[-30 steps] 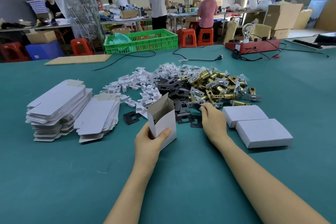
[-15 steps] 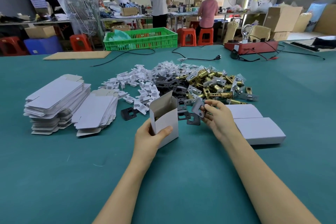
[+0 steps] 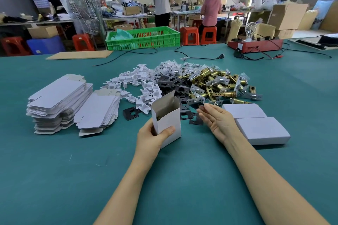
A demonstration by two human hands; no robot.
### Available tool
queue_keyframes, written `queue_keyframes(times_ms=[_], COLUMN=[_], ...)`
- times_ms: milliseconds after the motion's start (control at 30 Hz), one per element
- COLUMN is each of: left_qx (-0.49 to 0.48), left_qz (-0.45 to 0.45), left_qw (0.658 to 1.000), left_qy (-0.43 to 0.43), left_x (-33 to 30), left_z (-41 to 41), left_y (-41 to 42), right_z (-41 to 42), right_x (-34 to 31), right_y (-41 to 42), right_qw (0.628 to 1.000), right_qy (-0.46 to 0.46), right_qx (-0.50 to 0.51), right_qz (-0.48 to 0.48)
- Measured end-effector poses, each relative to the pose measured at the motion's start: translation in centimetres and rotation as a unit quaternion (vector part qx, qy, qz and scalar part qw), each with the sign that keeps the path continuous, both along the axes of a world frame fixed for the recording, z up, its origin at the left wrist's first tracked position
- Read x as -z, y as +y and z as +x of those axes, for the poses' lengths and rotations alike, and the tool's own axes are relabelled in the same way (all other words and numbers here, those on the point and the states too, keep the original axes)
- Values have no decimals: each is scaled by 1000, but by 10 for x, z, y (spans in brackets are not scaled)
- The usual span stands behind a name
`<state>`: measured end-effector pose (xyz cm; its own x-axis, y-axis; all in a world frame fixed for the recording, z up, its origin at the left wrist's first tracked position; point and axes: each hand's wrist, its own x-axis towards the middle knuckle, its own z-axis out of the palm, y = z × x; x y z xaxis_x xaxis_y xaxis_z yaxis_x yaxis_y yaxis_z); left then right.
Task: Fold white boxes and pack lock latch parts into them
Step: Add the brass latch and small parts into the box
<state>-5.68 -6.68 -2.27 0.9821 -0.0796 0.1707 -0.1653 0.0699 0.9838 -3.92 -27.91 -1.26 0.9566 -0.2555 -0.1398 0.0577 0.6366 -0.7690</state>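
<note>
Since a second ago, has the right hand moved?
Yes. The right hand has pulled back from the pile of brass latch parts toward the upright open white cardboard box, beside the closed white boxes.

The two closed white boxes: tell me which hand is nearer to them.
Right. The right hand hovers open just left of the closed white boxes, its wrist beside the nearer one. The left hand is farther left, holding the open box.

Box (image 3: 167, 118) interior: mostly hidden by front wall. Right hand (image 3: 217, 121) fingertips: blurred, contents of grip unclear. Forearms: cut off at bottom edge. Bagged parts (image 3: 172, 68): too small to identify.
</note>
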Motion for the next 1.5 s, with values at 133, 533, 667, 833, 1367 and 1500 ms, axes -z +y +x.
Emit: queue_keyframes(times_ms=[133, 533, 667, 833, 1367, 1500], left_qx=[1, 1, 1, 5, 13, 33], left_qz=[1, 4, 0, 1, 2, 9], left_qw=[1000, 1000, 1000, 1000, 1000, 999], left_qy=[-2, -2, -1, 0, -6, -4], left_x=[0, 0, 0, 0, 1, -1], left_z=[0, 0, 0, 0, 2, -1], left_y=[0, 1, 1, 2, 2, 0], right_z=[1, 2, 2, -1, -15, -26], right_x=[0, 13, 9, 4, -45, -89], right_y=[-3, -3, -3, -3, -13, -13], right_qw=[1000, 774, 798, 919, 859, 847], right_qy=[8, -23, -47, -2, 54, -30], right_qx=[2, 89, 118, 81, 21, 9], right_qz=[-13, -627, -589, -387, -509, -531])
